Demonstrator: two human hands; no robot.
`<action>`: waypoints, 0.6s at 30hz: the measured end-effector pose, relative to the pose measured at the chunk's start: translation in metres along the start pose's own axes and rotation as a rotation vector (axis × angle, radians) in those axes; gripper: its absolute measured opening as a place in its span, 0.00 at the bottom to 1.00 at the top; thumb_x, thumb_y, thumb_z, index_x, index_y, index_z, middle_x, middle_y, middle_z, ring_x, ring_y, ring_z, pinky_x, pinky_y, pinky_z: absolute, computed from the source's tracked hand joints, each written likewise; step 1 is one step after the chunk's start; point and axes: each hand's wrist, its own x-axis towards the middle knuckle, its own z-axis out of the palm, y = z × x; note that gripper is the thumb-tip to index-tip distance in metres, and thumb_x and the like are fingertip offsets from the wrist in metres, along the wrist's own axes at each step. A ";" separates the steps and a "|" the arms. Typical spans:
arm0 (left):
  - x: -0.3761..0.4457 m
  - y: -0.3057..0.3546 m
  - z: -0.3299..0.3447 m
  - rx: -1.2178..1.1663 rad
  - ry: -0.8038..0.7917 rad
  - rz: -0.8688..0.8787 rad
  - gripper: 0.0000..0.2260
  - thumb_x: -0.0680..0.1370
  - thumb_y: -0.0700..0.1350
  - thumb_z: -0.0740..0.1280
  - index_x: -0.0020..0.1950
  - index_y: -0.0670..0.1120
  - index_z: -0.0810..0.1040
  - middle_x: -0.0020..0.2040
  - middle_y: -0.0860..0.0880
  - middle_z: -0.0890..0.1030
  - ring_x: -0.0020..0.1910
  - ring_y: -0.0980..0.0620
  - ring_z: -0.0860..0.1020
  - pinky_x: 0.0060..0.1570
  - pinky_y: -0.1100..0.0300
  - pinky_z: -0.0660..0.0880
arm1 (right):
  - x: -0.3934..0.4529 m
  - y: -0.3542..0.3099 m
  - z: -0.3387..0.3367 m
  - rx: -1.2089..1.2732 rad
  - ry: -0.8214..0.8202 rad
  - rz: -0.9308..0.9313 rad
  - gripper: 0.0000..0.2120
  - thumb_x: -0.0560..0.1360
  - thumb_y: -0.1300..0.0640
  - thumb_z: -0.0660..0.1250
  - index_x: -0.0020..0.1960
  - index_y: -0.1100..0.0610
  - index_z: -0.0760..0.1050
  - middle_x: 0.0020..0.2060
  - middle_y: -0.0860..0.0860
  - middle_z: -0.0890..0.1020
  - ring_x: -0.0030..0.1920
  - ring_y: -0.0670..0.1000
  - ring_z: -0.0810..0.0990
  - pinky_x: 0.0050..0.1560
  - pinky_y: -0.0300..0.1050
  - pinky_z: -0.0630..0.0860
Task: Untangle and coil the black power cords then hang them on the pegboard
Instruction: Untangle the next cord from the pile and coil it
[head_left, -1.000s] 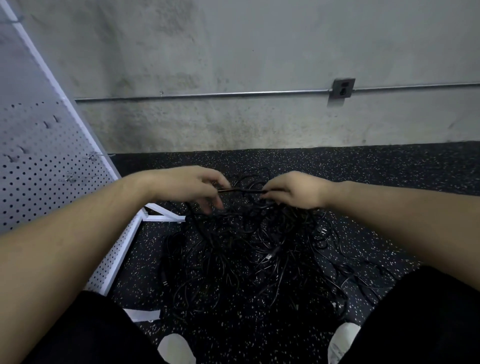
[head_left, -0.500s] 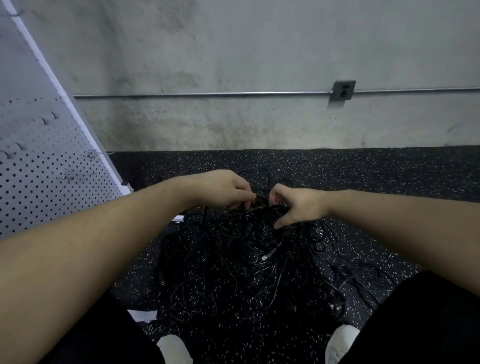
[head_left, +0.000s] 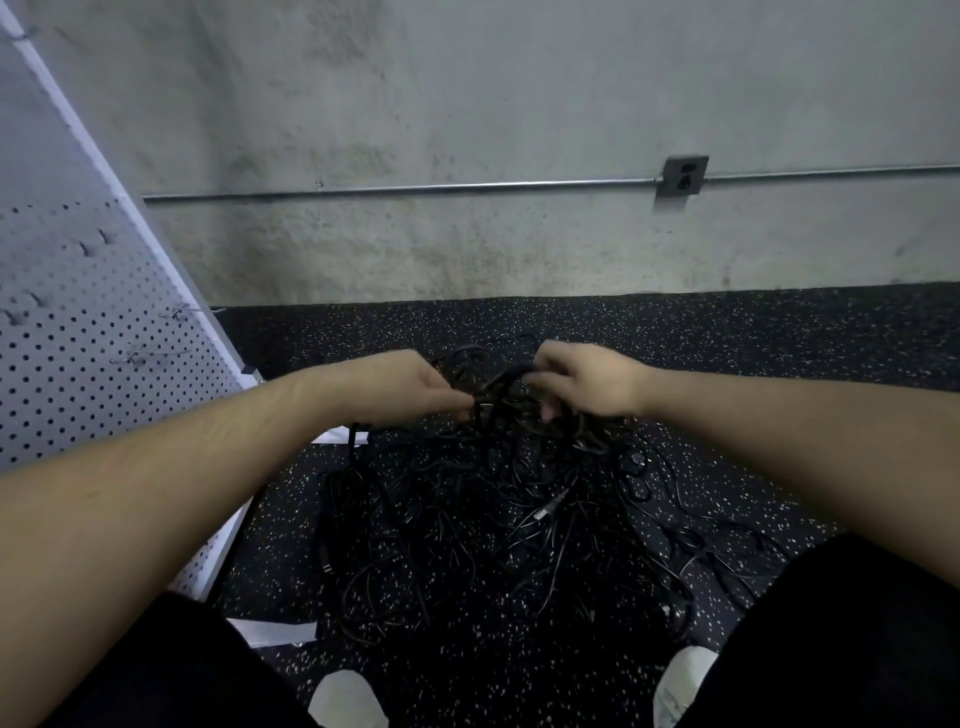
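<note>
A big tangle of black power cords (head_left: 483, 519) lies on the speckled black floor between my knees. My left hand (head_left: 410, 387) pinches a black strand at the top of the heap. My right hand (head_left: 587, 382) has its fingers curled into a bunch of cords lifted just above the pile. Both hands are close together, a short stretch of cord between them. The white pegboard (head_left: 93, 332) stands at the left, with several bare metal hooks (head_left: 156, 353) sticking out.
A grey concrete wall with a metal conduit (head_left: 415, 188) and an outlet box (head_left: 684, 175) runs behind the pile. The pegboard's white foot (head_left: 337, 436) reaches toward the cords. My two white shoes (head_left: 348, 699) show at the bottom edge.
My hands have drawn closer together and dug into the top of the tangle, lifting a bunch of cords. The single taut strand held between them a second ago is gone.
</note>
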 end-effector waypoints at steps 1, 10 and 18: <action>0.002 -0.004 0.003 0.046 -0.041 -0.019 0.15 0.82 0.61 0.63 0.57 0.58 0.86 0.34 0.56 0.81 0.33 0.59 0.78 0.47 0.61 0.76 | 0.000 -0.002 -0.003 0.068 0.044 0.031 0.11 0.84 0.46 0.60 0.51 0.54 0.71 0.37 0.51 0.87 0.28 0.46 0.78 0.28 0.38 0.70; 0.011 -0.001 0.018 -0.125 -0.209 -0.146 0.07 0.86 0.43 0.57 0.54 0.48 0.75 0.41 0.51 0.82 0.27 0.55 0.72 0.28 0.62 0.65 | 0.016 0.016 -0.022 0.167 0.332 0.423 0.17 0.87 0.50 0.52 0.63 0.63 0.70 0.50 0.60 0.82 0.40 0.55 0.78 0.39 0.46 0.71; 0.006 -0.003 0.003 -0.429 0.096 -0.058 0.09 0.81 0.55 0.68 0.50 0.56 0.87 0.25 0.60 0.71 0.22 0.61 0.66 0.26 0.64 0.62 | -0.003 0.022 -0.011 -0.183 0.141 0.460 0.27 0.80 0.59 0.64 0.75 0.51 0.58 0.62 0.57 0.76 0.60 0.59 0.77 0.61 0.58 0.76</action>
